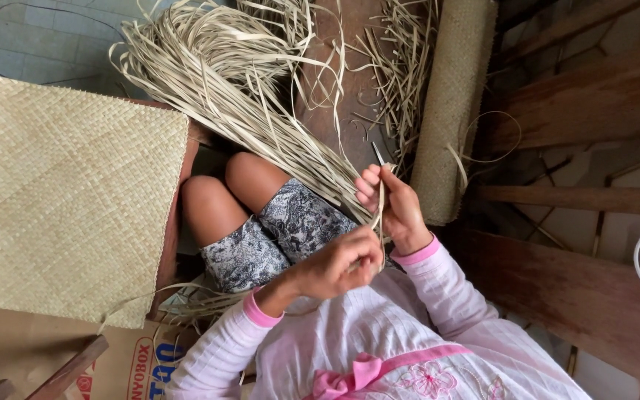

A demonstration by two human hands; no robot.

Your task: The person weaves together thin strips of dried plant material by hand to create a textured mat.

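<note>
**Hands working a single dried strip**

At the far left a woven mat point(61, 192) lies flat, its lower corner over a cardboard box point(120, 363). Beside it a big bundle of pale dried strips point(216, 67) fans down across the person's knees. The left hand point(338, 263) is closed, fingers pinched around the lower end of one thin strip point(381, 211), close in front of the pink-cuffed sleeve. Just to the right and slightly higher, the right hand point(394, 204) is curled around the same strip near its upper part, with a small blade-like tool point(377, 152) poking above the fingers. Farther right a rolled mat point(450, 111) rests against dark wooden beams point(594, 104).
</note>
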